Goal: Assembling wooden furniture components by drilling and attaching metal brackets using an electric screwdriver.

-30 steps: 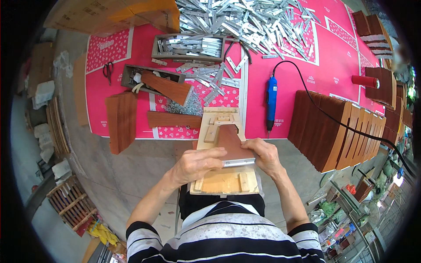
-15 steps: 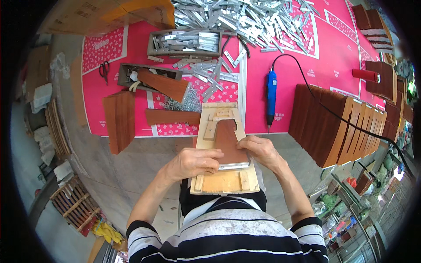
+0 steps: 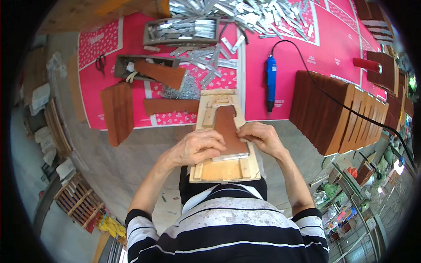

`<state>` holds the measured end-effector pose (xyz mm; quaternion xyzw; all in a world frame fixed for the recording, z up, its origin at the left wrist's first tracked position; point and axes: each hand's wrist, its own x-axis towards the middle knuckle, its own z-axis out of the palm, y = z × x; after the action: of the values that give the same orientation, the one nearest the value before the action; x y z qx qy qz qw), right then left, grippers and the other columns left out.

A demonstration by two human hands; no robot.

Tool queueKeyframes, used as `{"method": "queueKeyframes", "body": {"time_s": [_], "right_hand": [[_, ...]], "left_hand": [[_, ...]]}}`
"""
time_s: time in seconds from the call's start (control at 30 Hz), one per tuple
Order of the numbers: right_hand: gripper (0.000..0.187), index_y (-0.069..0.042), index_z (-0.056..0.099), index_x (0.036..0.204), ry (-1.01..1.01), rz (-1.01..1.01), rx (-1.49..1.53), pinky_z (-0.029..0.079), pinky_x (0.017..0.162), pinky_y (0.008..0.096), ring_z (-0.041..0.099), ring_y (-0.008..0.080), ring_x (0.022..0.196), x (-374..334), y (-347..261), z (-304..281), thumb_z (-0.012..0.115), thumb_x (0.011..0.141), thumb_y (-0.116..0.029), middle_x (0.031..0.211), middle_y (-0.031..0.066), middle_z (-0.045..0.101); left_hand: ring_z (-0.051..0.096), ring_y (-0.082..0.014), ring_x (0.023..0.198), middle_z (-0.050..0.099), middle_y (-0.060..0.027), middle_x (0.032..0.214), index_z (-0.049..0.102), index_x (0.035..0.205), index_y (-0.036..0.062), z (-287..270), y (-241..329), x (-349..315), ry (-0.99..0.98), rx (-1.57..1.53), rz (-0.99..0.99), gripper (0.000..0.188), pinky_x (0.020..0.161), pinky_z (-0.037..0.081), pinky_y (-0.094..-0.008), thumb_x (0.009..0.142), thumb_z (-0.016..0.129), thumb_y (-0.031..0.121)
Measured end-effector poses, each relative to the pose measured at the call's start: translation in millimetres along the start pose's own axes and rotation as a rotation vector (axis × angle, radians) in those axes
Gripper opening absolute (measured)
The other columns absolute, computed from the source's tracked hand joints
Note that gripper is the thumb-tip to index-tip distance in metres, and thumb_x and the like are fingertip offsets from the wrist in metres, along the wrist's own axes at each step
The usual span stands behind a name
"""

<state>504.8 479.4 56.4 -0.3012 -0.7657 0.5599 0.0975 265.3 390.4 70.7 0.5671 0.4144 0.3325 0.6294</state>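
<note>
A reddish-brown wooden board (image 3: 229, 131) lies on a pale wooden jig (image 3: 224, 172) with raised blocks, propped between my body and the table. Along the board's near end runs a silver metal strip (image 3: 231, 156). My left hand (image 3: 198, 147) grips the board's left edge with curled fingers, close to the near corner. On the opposite edge my right hand (image 3: 262, 136) pinches the board with thumb and fingers, a little farther up. The undersides of both hands' fingertips are partly hidden.
A blue electric screwdriver (image 3: 271, 81) with a black cord lies on the pink table (image 3: 254, 105). Stacked brown boards (image 3: 322, 111) stand at right. Silver metal plates (image 3: 250, 17) are heaped at the back, near a filled box (image 3: 147, 41). Loose screws (image 3: 180, 90) and scissors (image 3: 100, 65) lie left.
The whole scene has shifted slightly upward in view. My left hand's fingers have moved a little farther over the board's left edge; my right hand stays at the right edge.
</note>
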Motion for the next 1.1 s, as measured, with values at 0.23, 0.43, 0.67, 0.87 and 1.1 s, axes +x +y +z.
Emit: {"method": "queueKeyframes", "body": {"time_s": [0.23,0.43,0.67,0.87,1.1], "right_hand": [[0.037,0.002,0.052,0.111,0.727,0.642,-0.088,0.043,0.083,0.0339,0.055,0.0296,0.095,11,141,-11,0.062,0.082,-0.02,0.102,0.0163,0.058],[0.076,0.004,0.034,0.125,0.624,0.991,-0.378,0.04,0.088,0.0492,0.045,0.0401,0.106,60,189,-15,0.071,0.071,-0.035,0.118,0.0244,0.042],[0.074,0.002,0.038,0.118,0.606,1.031,-0.536,0.043,0.084,0.0464,0.048,0.0375,0.102,53,231,-3,0.078,0.064,-0.028,0.112,0.0219,0.045],[0.048,-0.001,0.048,0.104,0.47,0.841,0.42,0.047,0.074,0.0373,0.057,0.0247,0.083,25,201,-32,0.071,0.063,-0.01,0.09,0.0106,0.055],[0.042,-0.002,0.049,0.107,0.479,0.415,1.041,0.05,0.071,0.034,0.059,0.0215,0.081,14,65,-60,0.067,0.071,-0.015,0.087,0.011,0.057]], "left_hand": [[0.049,-0.0283,0.112,0.057,-0.0116,0.116,0.067,0.089,0.0065,0,-12,-5,-0.019,0.042,-0.047,0.019,0.098,0.033,-0.0432,0.077,0.063,0.021],[0.049,-0.028,0.113,0.058,-0.0087,0.115,0.068,0.089,0.0089,2,-19,-6,-0.005,-0.065,-0.053,0.018,0.098,0.034,-0.0427,0.077,0.065,0.021],[0.049,-0.0275,0.114,0.059,-0.0066,0.115,0.069,0.089,0.0112,0,-19,-6,-0.004,-0.072,-0.069,0.016,0.098,0.034,-0.0419,0.076,0.065,0.02],[0.05,-0.0274,0.112,0.059,-0.0083,0.114,0.068,0.089,0.0091,3,-20,-5,0.008,-0.07,-0.051,0.016,0.096,0.035,-0.0416,0.079,0.063,0.021],[0.05,-0.0293,0.113,0.06,-0.0111,0.113,0.068,0.091,0.0072,3,-16,-7,0.006,-0.091,-0.082,0.015,0.097,0.036,-0.0418,0.078,0.063,0.014]]}}
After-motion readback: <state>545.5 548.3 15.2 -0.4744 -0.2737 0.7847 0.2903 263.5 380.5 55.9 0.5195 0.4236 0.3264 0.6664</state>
